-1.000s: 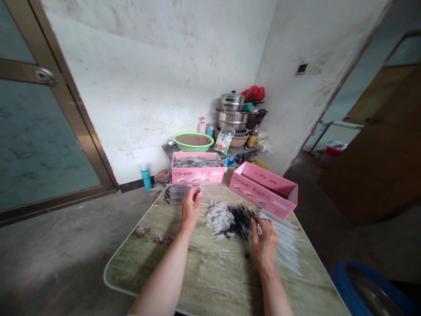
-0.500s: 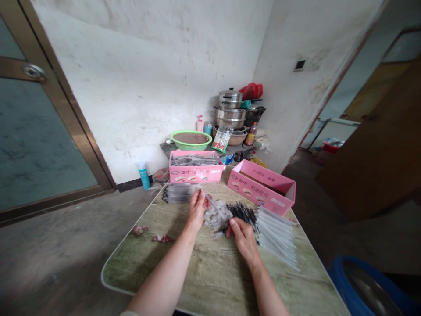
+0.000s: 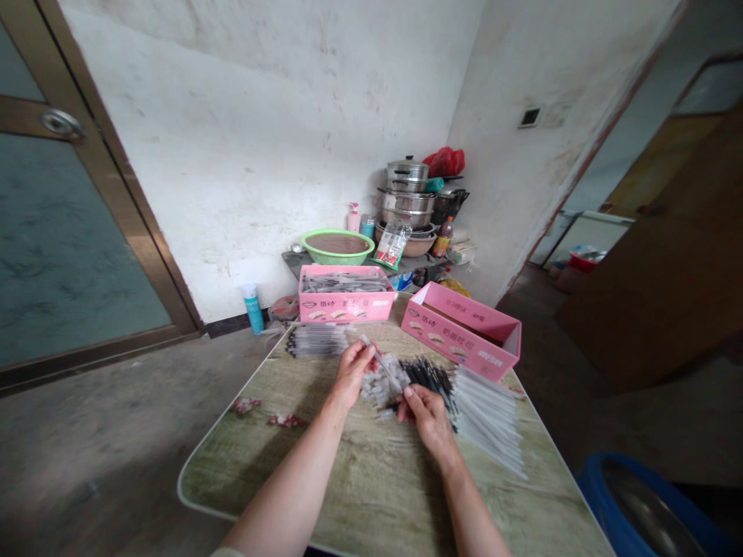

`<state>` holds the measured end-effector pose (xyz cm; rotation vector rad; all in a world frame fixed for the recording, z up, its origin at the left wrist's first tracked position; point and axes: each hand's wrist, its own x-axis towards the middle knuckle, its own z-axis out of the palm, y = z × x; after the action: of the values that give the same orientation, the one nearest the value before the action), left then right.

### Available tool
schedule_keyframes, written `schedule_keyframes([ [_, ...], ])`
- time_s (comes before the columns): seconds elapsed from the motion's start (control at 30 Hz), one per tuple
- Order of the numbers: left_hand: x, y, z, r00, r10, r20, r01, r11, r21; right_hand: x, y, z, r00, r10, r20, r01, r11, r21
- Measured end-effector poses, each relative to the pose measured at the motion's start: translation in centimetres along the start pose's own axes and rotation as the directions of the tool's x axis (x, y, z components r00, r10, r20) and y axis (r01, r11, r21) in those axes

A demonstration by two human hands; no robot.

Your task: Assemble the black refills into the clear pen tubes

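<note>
My left hand (image 3: pixel 352 371) is closed around one end of a slim, see-through pen (image 3: pixel 379 358), which slants down to the right. At the pen's lower end my right hand (image 3: pixel 428 411) pinches, and its fingertips hide what they grip. Beneath and between the hands lies a heap of small whitish caps (image 3: pixel 376 389). Just right of it, a fanned pile of clear pens (image 3: pixel 491 422) has its black ends (image 3: pixel 429 377) pointing toward the caps. More pens (image 3: pixel 319 340) lie in a neat row beyond my left hand.
A pink box (image 3: pixel 347 307) filled with pens stands at the table's far edge. Beside it, another pink box (image 3: pixel 458 333) sits at an angle. Behind the table (image 3: pixel 279 472), a low shelf carries a green basin (image 3: pixel 338 246) and stacked pots (image 3: pixel 407 203). A blue tub (image 3: pixel 604 495) is at lower right.
My left hand has shifted slightly right, and its fingers have moved along the pen, whose upper end now sticks out above them. My right hand has hardly moved.
</note>
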<state>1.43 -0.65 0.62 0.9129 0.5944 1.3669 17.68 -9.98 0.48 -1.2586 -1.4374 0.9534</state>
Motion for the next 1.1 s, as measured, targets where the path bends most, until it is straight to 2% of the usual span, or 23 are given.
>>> schedule_keyframes([
  [0.17,0.1,0.2,0.0,0.999,0.009,-0.042,-0.009,1.000,-0.009,0.0,-0.2,0.1,1.000,0.006,0.007,-0.006,1.000,0.007],
  [0.5,-0.1,0.6,0.3,0.999,-0.010,-0.051,0.009,1.000,-0.017,0.1,0.0,0.2,1.000,0.014,0.000,-0.014,0.999,0.045],
  [0.77,-0.1,0.4,0.4,0.998,-0.012,-0.066,0.012,1.000,0.001,0.2,0.7,-0.1,0.998,0.007,-0.067,-0.003,0.999,0.050],
  [0.93,0.0,0.3,0.2,0.999,-0.003,-0.051,0.002,1.000,-0.012,0.3,0.8,-0.1,1.000,0.024,-0.002,-0.024,0.989,0.146],
  [1.1,0.0,0.2,0.1,0.999,-0.012,-0.042,0.011,1.000,-0.012,0.3,1.0,0.1,0.999,0.018,0.045,-0.025,0.986,0.165],
])
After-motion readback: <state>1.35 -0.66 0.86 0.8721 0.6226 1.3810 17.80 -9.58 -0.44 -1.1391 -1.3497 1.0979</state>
